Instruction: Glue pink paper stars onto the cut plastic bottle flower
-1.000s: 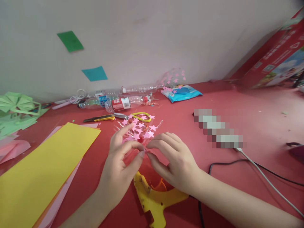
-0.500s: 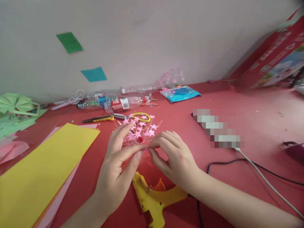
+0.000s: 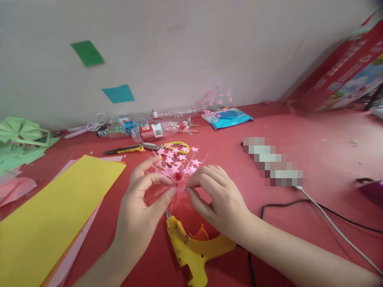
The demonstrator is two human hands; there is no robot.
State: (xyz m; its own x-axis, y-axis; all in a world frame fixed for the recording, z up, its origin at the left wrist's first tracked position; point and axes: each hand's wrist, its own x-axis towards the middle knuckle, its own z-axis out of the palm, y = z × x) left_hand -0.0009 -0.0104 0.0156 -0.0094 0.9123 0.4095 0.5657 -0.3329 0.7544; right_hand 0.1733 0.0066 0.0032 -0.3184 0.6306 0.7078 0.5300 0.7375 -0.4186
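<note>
A clear plastic piece with thin strips, a red centre and several pink stars rests on the red table between my hands. My left hand is at its left edge, thumb and fingertips apart with nothing seen between them. Close by on the right, my right hand pinches a tiny pink piece at its fingertips, near the red centre; its outline is hard to make out. Just below both hands lies a yellow glue gun, its metal tip pointing up and to the left.
Yellow paper sheets lie at the left, near green paper. Behind are a cutter, scissors, plastic bottles and a blue packet. A blurred strip with cables is at the right.
My left hand has moved left and away from my right fingertips, its thumb and fingers parting. The starred piece has shifted slightly right, and its red centre shows more fully.
</note>
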